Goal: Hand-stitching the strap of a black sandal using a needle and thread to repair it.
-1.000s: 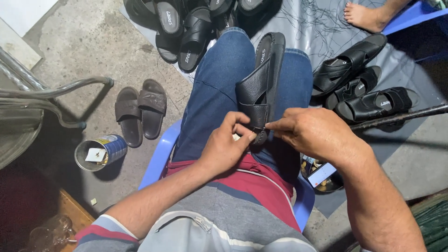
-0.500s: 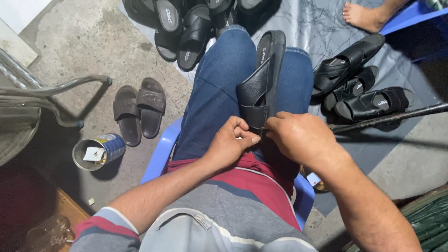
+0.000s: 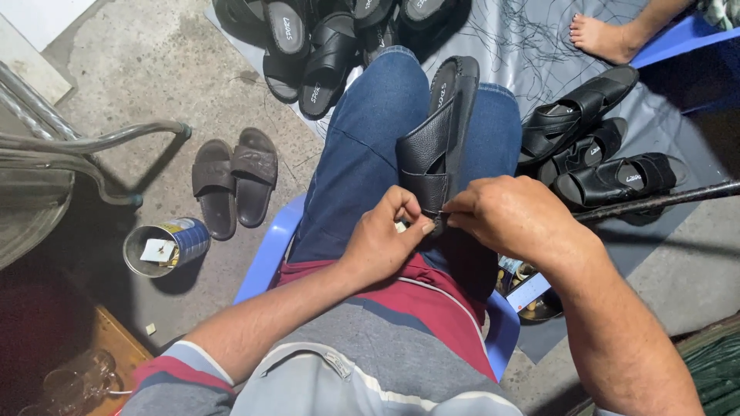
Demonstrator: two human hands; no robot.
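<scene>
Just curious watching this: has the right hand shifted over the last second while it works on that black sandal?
Yes. The right hand has drawn slightly back toward the body, away from the black sandal that lies fixed on the lap, and it now meets the left hand at the sandal's heel.

A black sandal (image 3: pixel 439 146) is lying lengthwise between the person's knees, strap facing left. The left hand (image 3: pixel 385 240) is pinching the sandal's near end, fingertips touching it. The right hand (image 3: pixel 512 219) is gripping the same end from the right, just beside the left. A pair of brown slippers (image 3: pixel 233 181) is sitting on the floor near an open tin can (image 3: pixel 163 246).
</scene>
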